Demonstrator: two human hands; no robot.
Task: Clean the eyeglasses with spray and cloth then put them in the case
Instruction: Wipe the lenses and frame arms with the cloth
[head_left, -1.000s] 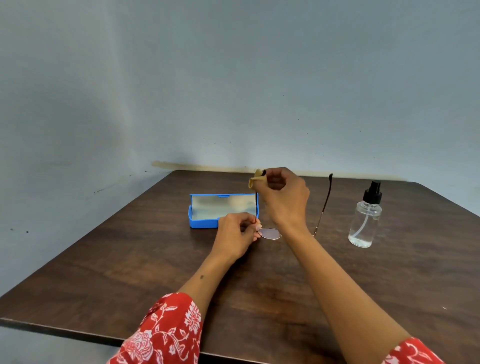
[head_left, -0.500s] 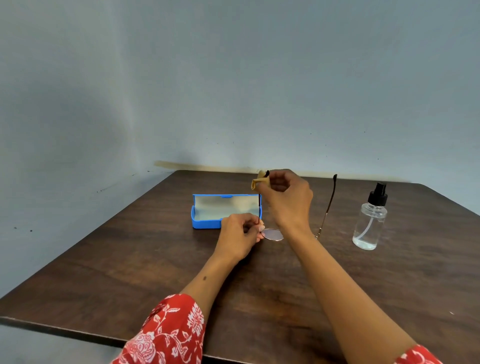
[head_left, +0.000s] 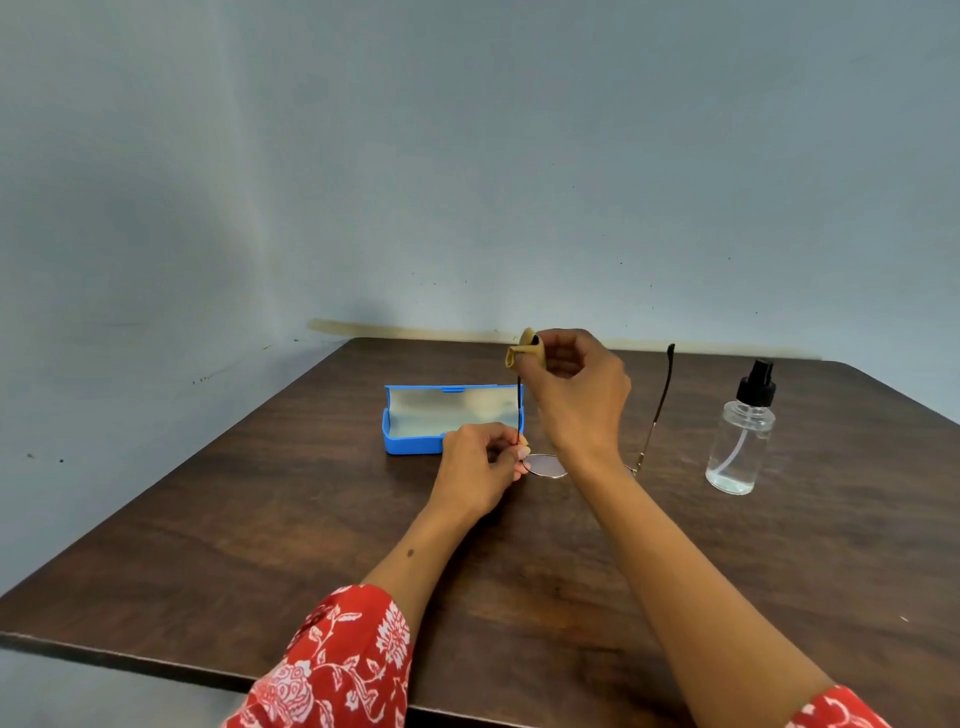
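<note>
eyeglasses (head_left: 545, 464) between hands – left hand (head_left: 480, 467) pinching hinge, right hand (head_left: 576, 395) pinching cloth (head_left: 524, 353) on temple tip

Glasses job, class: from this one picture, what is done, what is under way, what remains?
Done, apparently: the spray bottle stands set aside and the case lies open. Whether spraying happened cannot be seen. Under way: the left hand holds the glasses while the right hand pinches the cloth on one temple. Left: folding and casing them.

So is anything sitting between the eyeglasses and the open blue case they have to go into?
Nothing visible does. The eyeglasses are held just in front of the open blue case, whose pale interior shows nothing inside. The left hand holds the frame; the right hand pinches the tan cloth on one temple. The spray bottle stands off right.
</note>
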